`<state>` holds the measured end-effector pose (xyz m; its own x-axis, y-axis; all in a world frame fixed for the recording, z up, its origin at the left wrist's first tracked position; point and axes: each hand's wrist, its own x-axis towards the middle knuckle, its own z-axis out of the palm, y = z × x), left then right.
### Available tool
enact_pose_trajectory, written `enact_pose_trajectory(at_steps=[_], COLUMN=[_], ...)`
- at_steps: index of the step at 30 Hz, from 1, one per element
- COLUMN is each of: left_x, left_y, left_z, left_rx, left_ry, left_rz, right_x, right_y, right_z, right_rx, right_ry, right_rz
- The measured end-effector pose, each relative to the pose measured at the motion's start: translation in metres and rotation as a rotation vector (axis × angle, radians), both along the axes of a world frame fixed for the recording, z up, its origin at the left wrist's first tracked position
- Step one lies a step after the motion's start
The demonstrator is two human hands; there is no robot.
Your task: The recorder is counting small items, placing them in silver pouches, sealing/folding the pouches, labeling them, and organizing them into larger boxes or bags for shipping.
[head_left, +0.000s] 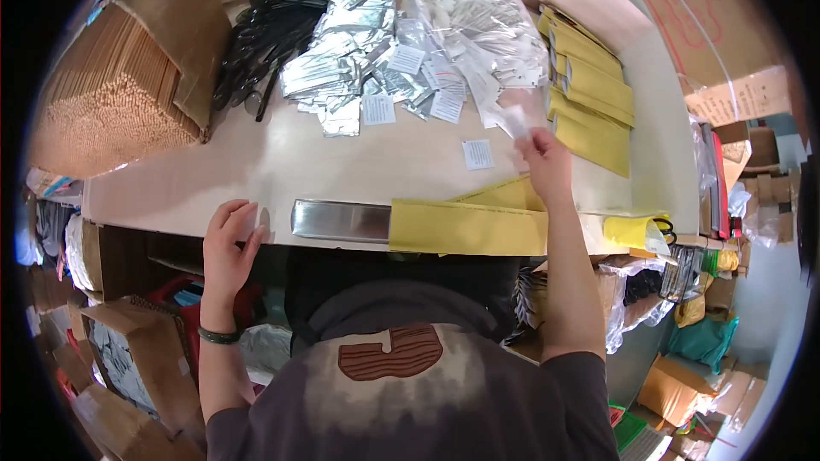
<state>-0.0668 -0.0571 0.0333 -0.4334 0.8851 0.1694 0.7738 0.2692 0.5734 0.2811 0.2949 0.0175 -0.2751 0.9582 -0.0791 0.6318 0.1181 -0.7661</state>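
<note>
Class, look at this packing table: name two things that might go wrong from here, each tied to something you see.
The yellow sleeve on the metal channel overhangs the table edge and might slide off. The right hand lifts a small clear packet beside the heaped silver pouches; a brush could scatter them.

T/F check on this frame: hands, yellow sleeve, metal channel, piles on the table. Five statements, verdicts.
1. The right hand pinches a small clear packet. True.
2. The left hand grips black scissors. False: it rests at the table edge, holding nothing.
3. A yellow sleeve sits over one end of the metal channel. True.
4. The silver foil pouches lie on the floor. False: they are piled on the table.
5. The box of sticks stands at the person's left. True.
</note>
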Motion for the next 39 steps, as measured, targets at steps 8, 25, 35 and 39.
enact_pose_trajectory(at_steps=[8, 25, 35, 39], left_x=[-0.005, -0.099, -0.062, -0.079], left_y=[0.013, 0.186, 0.148, 0.145], left_z=[0.003, -0.036, 0.016, -0.015], left_rx=[0.057, 0.241, -0.251, 0.000], left_ry=[-0.006, 0.207, 0.175, 0.351], left_rz=[-0.014, 0.254, 0.168, 0.126], right_x=[-0.025, -0.280, -0.226, -0.191], right_y=[-0.017, -0.051, -0.074, -0.090], right_z=[0.013, 0.014, 0.028, 0.049], right_rx=[0.210, 0.348, 0.761, 0.380], right_ry=[-0.469, -0.012, -0.088, 0.002], right_rz=[0.740, 0.817, 0.773, 0.645])
